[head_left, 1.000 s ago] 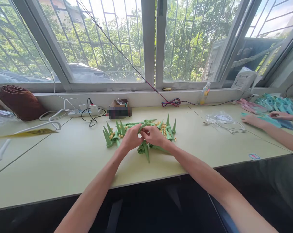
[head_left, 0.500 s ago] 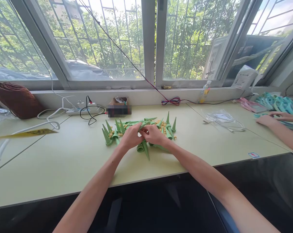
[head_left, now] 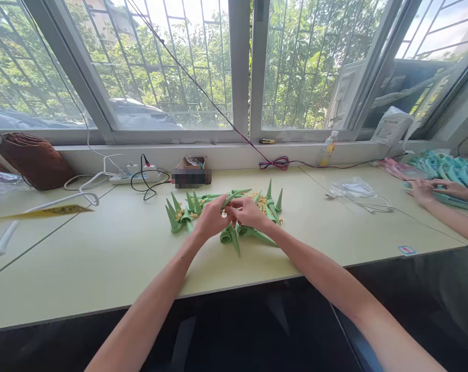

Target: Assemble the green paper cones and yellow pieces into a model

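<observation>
Over a heap of green plastic parts, my left hand (head_left: 210,218) is closed round a green plastic cone (head_left: 228,200), whose tip points up and right. The fingers of my right hand (head_left: 251,213) are pinched together at the cone's lower end, touching my left fingertips; whatever they grip is hidden. Beneath and in front of my hands lie a hollow green cone with its ringed opening showing (head_left: 225,237) and a pointed cone (head_left: 236,243). More green cones stand upright at the left (head_left: 174,219) and right (head_left: 279,200), with small yellowish pieces (head_left: 260,200) scattered among them.
At the back are a small cardboard box (head_left: 195,161), a power strip (head_left: 140,177), a bundled cable (head_left: 278,163) and a bottle (head_left: 328,149). A bagged white cable (head_left: 353,188) lies to the right. Further right, another person's hands (head_left: 423,192) handle turquoise items (head_left: 439,164).
My hands keep nearly the same hold on the cone, with slight finger movement. The view has shifted a little. At the right, the other person's hands have moved over a turquoise piece.
</observation>
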### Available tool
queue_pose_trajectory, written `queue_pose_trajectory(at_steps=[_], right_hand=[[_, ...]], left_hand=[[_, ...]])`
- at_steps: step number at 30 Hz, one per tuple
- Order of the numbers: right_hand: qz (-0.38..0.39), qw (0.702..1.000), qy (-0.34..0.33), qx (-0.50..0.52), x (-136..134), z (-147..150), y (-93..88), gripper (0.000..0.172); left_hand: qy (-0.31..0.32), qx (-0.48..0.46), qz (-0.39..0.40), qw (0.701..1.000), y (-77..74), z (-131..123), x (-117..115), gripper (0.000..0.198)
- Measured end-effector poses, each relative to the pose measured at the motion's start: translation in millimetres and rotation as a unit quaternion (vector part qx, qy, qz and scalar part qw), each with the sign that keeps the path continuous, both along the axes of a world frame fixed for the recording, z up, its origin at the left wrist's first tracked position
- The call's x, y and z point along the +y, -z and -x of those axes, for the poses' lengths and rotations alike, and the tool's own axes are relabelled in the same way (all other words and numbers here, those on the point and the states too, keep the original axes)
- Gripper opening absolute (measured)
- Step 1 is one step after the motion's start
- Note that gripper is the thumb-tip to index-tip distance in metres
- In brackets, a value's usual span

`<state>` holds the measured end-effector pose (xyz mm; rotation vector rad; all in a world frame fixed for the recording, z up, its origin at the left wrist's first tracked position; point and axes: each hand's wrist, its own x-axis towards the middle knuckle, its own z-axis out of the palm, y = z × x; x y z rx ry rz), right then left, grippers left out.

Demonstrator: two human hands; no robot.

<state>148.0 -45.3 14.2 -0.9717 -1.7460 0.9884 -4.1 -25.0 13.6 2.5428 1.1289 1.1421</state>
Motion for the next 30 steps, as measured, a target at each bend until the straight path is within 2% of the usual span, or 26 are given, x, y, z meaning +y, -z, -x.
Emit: queue_pose_trajectory(at_steps=[13,18,30], right_hand=[[0.07,0.995,-0.018,0.063,-3.1,-1.1,-7.5,0.02],[0.069,0.995,-0.018,0.064,-5.7,1.3,-10.0,0.02],[0.048,0.998,-0.017,0.038,-2.0,2.3,-6.4,0.026]], left_hand=[[0.009,-0.022,0.012,1.0,-0.8,-1.0,-2.3,0.02],[0.017,-0.036,0.007,0.999,-2.4,-1.1,-3.7,0.015],[0.024,-0.038,-0.005,0.999,-3.0,0.1,-3.6,0.019]])
